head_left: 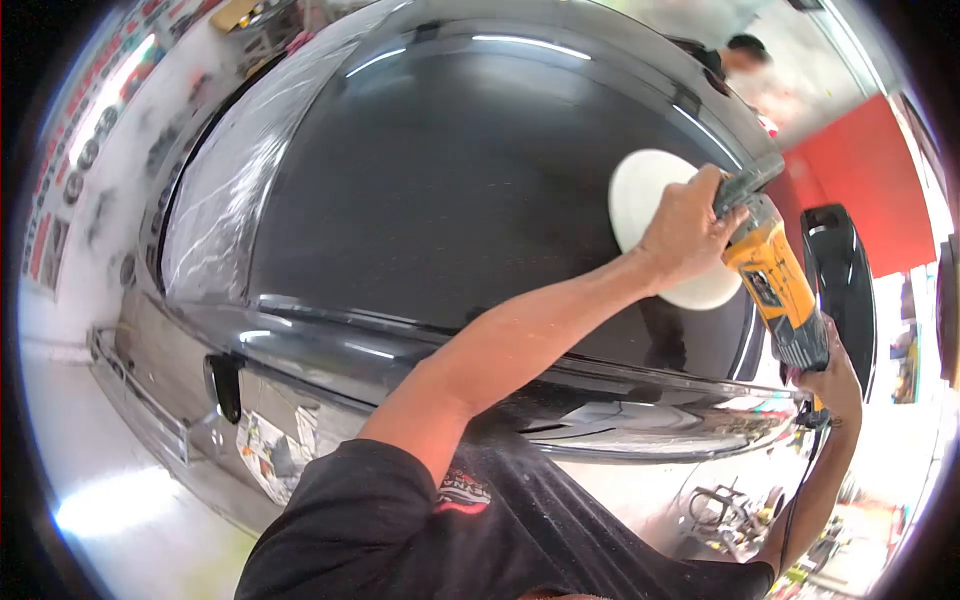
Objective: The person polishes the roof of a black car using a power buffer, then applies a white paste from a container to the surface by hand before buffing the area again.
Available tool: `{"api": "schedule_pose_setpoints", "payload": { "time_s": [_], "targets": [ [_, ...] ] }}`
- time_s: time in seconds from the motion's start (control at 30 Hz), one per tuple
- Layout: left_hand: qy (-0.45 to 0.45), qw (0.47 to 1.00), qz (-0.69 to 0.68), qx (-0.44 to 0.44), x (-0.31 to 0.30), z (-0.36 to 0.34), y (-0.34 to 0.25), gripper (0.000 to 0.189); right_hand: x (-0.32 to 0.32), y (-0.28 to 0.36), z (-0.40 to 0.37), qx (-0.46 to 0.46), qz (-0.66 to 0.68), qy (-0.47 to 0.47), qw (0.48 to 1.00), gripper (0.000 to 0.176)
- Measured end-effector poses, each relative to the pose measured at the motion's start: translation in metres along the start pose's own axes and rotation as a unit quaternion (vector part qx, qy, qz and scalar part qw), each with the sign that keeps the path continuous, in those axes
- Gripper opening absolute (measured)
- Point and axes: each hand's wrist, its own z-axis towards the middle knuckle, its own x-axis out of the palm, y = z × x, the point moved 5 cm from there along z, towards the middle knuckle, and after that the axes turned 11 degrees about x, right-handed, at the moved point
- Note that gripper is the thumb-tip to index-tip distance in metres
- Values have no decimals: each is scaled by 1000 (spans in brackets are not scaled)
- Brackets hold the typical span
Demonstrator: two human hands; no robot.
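A yellow and grey power polisher (775, 280) is held between my two hands over a glossy black car panel (430, 190). Its round white pad (640, 185) lies against the right part of the panel. My left hand (688, 228) is wrapped round the dark side handle (750, 183) near the head, partly covering the pad. At the rear end of the body, my right hand (835, 372) grips the tool, its fingers partly hidden behind it. A dark power cord (800, 490) runs down along my right forearm.
Clear plastic film (225, 200) covers the car's left part. Newspaper (268, 455) hangs below the near edge. A glossy black part (840, 270) stands right of the polisher, beside a red panel (860, 180). Another person (742, 58) is at the far right. Clutter (725, 510) lies on the floor.
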Motion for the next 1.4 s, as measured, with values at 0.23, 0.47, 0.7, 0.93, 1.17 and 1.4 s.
{"api": "schedule_pose_setpoints", "payload": {
  "time_s": [0.23,0.47,0.7,0.93,1.17,1.4],
  "targets": [
    [-124,982,143,13,-189,15,-4,37,53,215,36,-12,-24,105,994,93],
    [-230,959,166,4,-325,8,-22,33,101,349,54,-96,-127,89,983,98],
    [-235,949,204,-40,-379,10,-53,31,129,394,63,-124,-133,134,974,100],
    [-334,925,146,-105,-476,-42,-83,33,196,494,34,-299,-184,217,911,98],
    [-307,939,126,-89,-528,29,-13,26,212,544,97,-373,-155,130,906,95],
    [-204,940,268,53,-571,156,128,20,220,587,182,-203,-118,96,967,89]
  ]
}}
